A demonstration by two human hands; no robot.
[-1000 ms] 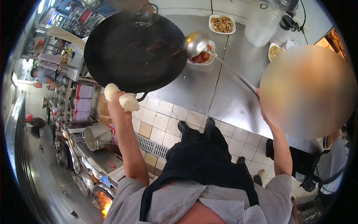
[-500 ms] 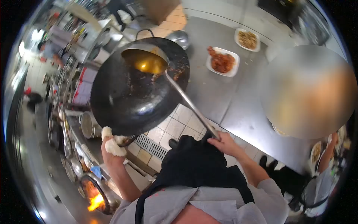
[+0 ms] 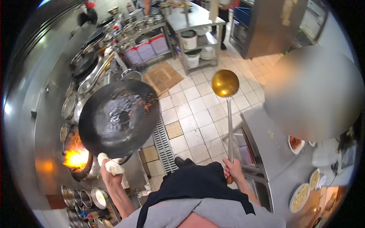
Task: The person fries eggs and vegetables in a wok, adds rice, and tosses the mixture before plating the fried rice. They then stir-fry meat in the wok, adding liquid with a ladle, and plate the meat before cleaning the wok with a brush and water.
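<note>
My left hand (image 3: 109,171) is closed round the near handle of a large black wok (image 3: 118,117), with a white cloth (image 3: 113,167) between palm and handle. The wok is held in the air, with shiny residue and brown bits inside. Out to the right, my right hand (image 3: 232,170) grips the wooden handle of a long metal ladle (image 3: 230,133). Its golden-looking bowl (image 3: 225,83) points away from me over the tiled floor, apart from the wok.
A burner with tall flames (image 3: 77,155) lies just left of the wok. A steel counter (image 3: 266,133) stands at the right, with a dish of red food (image 3: 295,143) and a plate of pale food (image 3: 300,197). Shelving (image 3: 192,22) and a person's legs (image 3: 224,26) are farther off.
The view has turned left, away from the counter towards the stove. The wok is now near the flames, and the ladle has moved out of the wok to the right.
</note>
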